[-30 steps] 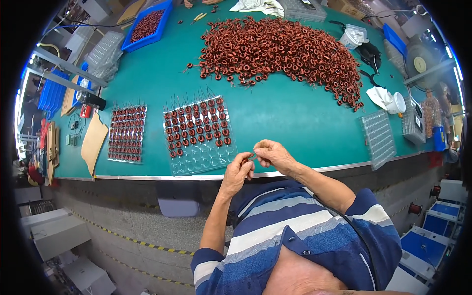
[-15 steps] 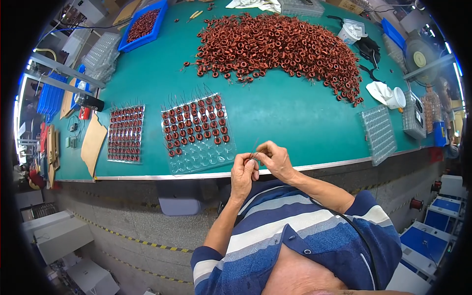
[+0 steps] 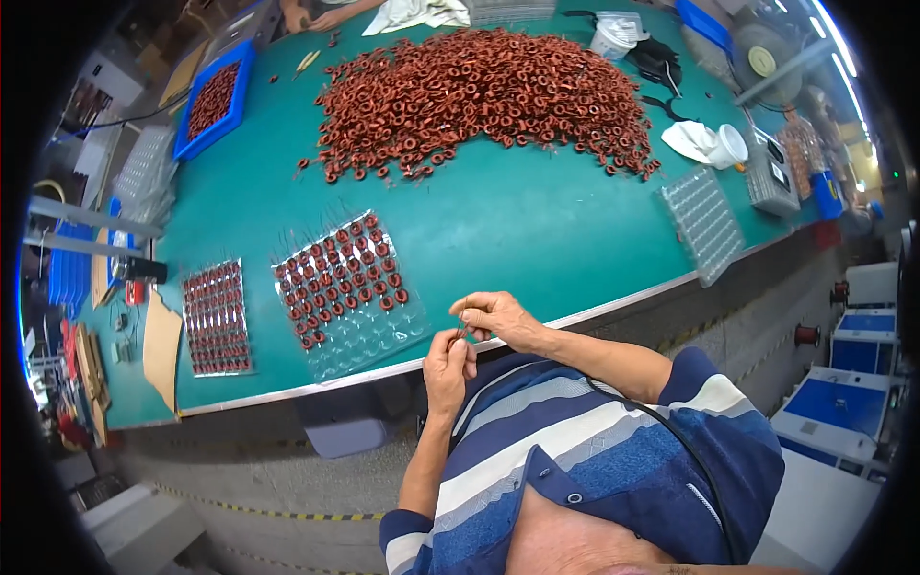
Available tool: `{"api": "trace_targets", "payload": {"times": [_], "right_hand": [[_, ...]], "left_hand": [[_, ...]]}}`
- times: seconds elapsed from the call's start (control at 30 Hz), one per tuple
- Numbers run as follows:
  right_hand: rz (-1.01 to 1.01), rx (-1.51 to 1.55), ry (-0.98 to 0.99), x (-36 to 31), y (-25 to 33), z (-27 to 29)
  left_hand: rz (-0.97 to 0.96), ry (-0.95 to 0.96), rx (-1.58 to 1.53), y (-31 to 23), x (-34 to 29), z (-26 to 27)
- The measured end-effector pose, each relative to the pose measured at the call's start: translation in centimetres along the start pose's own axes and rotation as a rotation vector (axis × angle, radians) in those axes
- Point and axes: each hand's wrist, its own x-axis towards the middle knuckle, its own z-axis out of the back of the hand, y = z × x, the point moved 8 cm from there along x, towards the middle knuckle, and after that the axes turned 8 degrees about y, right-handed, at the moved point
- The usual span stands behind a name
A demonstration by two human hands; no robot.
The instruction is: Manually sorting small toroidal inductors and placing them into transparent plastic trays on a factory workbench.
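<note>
Both my hands meet just over the table's front edge, beside the partly filled clear plastic tray (image 3: 369,356). My left hand (image 3: 447,372) is closed, thumb and fingers pinching a small wire-wound ring coil (image 3: 461,335) that is mostly hidden by the fingers. From above, my right hand (image 3: 502,320) pinches at the coil's thin wire leads. Similar reddish-brown coils with upright leads sit in rows in that tray, whose nearer pockets show bare. Farther left lies a second clear tray (image 3: 220,372) filled with coils. A large heap of loose coils (image 3: 479,105) covers the far middle.
A blue bin (image 3: 235,113) of coils stands far left, near yellow-handled tweezers (image 3: 307,62). On the right are a clear pocketed tray (image 3: 704,228), a white cup (image 3: 730,146) and a cloth (image 3: 688,140). A co-worker's hand (image 3: 297,17) shows at the far edge. Cardboard (image 3: 163,350) lies left.
The view has turned, so the table now slants and its things appear shifted left. My hands stay together at the coil, the right fingers now higher on the leads. A co-worker's hands have come into view.
</note>
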Motion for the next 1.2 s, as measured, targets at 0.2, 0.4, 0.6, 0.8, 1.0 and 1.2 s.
{"api": "trace_targets", "payload": {"times": [0.2,0.4,0.6,0.8,1.0,1.2], "right_hand": [[0.076,0.055,0.076,-0.5,-1.2,0.3],[-0.005,-0.072,-0.003,1.0,-3.1,1.0],[-0.002,-0.231,-0.215,0.4,-0.6,4.3],[-0.062,-0.265,-0.103,1.5,-0.6,1.6],[-0.249,-0.126,-0.045,1.4,-2.0,2.1],[-0.326,-0.159,0.021,0.9,-2.6,1.0]], "left_hand": [[0.065,0.019,-0.23,2.5,0.2,0.0],[0.143,-0.06,-0.227,4.5,0.5,1.0],[0.105,-0.137,-0.066,3.1,2.6,1.5],[-0.017,-0.155,0.497,0.6,3.1,1.0],[-0.205,0.077,0.745,-2.3,2.2,1.1],[-0.165,0.271,0.796,-2.7,1.8,1.4]]}}
